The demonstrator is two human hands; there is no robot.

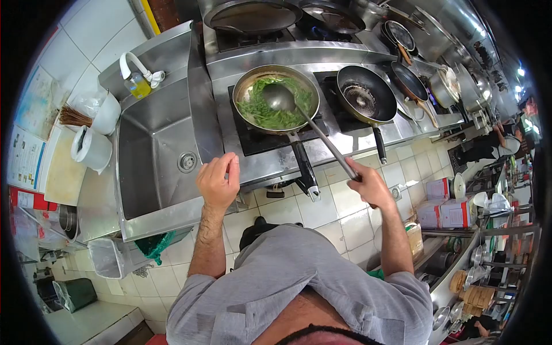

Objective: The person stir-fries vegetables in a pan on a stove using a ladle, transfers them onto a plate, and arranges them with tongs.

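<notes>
My right hand [371,184] is wrapped around the handle of a long metal ladle [328,144]. The ladle's round bowl rests among chopped green vegetables [265,117] in a wide frying pan [244,84]. This pan sits on the front left burner, its black handle pointing toward me. Over the counter edge between the sink and the pan handle, my left hand [218,181] hangs with its fingers curled together. No object shows in it, and it touches neither the pan nor the ladle.
A dark pan [356,95] stands on the burner to the right. Large pans [253,17] occupy the back burners, one above a blue flame. At left is a steel sink [155,167] with a bottle of yellow liquid [137,86]. Another person [494,144] is far right.
</notes>
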